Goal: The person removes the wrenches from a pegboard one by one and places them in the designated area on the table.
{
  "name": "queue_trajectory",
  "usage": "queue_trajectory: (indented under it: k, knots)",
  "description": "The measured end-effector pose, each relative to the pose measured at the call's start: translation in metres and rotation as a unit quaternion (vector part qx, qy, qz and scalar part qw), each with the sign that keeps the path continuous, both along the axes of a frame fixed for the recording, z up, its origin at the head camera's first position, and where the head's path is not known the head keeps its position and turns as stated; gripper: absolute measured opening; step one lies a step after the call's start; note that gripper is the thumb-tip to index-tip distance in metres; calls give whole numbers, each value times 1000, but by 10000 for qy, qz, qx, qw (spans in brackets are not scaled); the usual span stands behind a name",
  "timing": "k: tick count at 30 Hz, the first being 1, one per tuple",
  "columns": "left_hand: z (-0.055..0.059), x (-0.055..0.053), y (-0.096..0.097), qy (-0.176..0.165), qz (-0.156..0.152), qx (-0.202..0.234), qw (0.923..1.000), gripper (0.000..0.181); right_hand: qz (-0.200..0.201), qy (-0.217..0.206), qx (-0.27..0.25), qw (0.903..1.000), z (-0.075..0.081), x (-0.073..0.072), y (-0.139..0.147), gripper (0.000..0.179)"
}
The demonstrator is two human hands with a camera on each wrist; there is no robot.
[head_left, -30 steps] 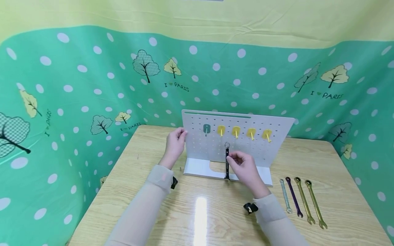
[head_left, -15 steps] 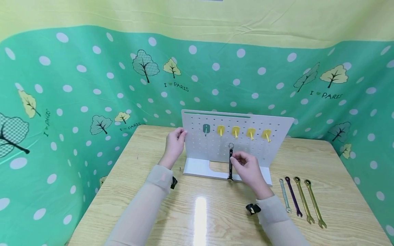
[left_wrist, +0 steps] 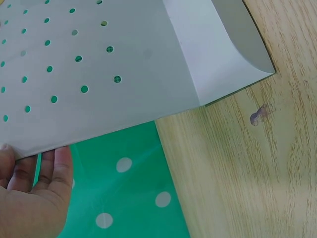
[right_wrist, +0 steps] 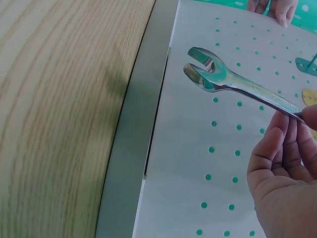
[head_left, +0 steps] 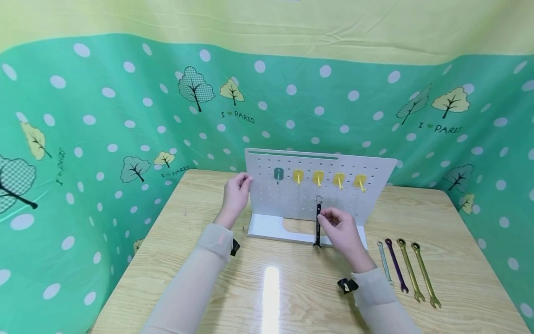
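My right hand pinches a combination wrench by its shank, held upright with the ring end up in front of a white pegboard. In the right wrist view the open end of the wrench looks shiny, and the fingers close on the shank. My left hand grips the pegboard's left edge, thumb on the front and fingers behind, as the left wrist view shows. A green hook and several yellow hooks run in a row across the board, above the wrench.
On the table to the right lie a small silver wrench, a purple wrench and two gold wrenches. The board's white base has a cut-out in its middle. A green polka-dot curtain hangs behind and at both sides.
My right hand has moved a little to the right along the board with the wrench upright in it. The left hand keeps its hold on the board's edge.
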State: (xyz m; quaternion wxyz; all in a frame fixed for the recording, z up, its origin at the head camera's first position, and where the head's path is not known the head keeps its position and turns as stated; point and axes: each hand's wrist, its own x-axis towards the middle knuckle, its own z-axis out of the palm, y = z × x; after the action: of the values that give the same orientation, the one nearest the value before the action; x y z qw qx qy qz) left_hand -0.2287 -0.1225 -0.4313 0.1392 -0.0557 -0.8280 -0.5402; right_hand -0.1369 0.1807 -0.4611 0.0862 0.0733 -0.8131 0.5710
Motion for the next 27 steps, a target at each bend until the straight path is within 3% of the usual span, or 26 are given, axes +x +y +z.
queue_trajectory:
  k: [27]
  knots:
    - [0,-2,-1,-101,-23,65,9999,18,-484,-160,343,9981,-12,14,43,10]
